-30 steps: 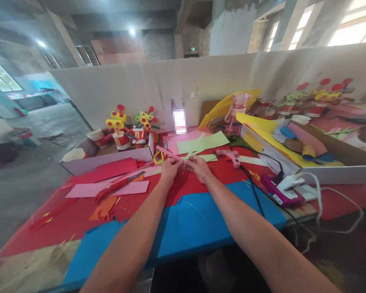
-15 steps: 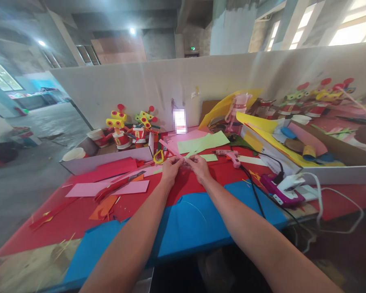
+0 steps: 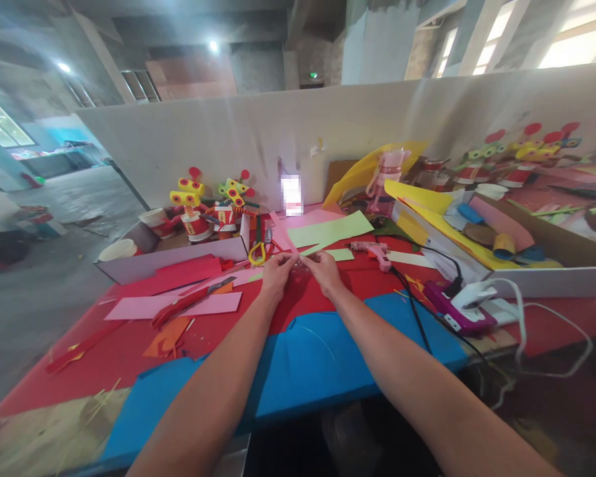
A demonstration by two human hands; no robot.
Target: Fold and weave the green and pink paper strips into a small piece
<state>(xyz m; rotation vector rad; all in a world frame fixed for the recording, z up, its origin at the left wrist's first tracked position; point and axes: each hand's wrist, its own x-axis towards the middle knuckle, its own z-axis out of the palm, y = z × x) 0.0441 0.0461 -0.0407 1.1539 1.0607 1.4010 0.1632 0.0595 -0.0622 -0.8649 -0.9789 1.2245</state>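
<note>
Above the red tabletop my left hand [image 3: 277, 276] and my right hand [image 3: 326, 272] meet, fingertips almost touching. Both are closed in a pinch on narrow paper strips. A pink paper strip [image 3: 281, 233] rises up and to the left from the fingertips; a thin green paper strip [image 3: 318, 247] slants off to the right. The strips' joined ends are mostly covered by my fingers. Just beyond lies a wide light-green paper sheet [image 3: 330, 229] over pink paper. Yellow-handled scissors [image 3: 257, 253] rest left of my left hand, and a pink glue gun [image 3: 376, 254] lies right of my right hand.
A red-handled cutting tool [image 3: 189, 303] lies across a pink strip [image 3: 132, 307] at left. Paper-cup figures [image 3: 195, 224] stand in a low white box. At right are a paper-filled box [image 3: 541, 281], a purple power strip [image 3: 451, 308] and trailing cables. Blue cloth-like sheeting [image 3: 298, 371] covers the front edge.
The pink strip has swung more upright, its far end moving right. Both hands keep their pinch in nearly the same place. The view has shifted slightly.
</note>
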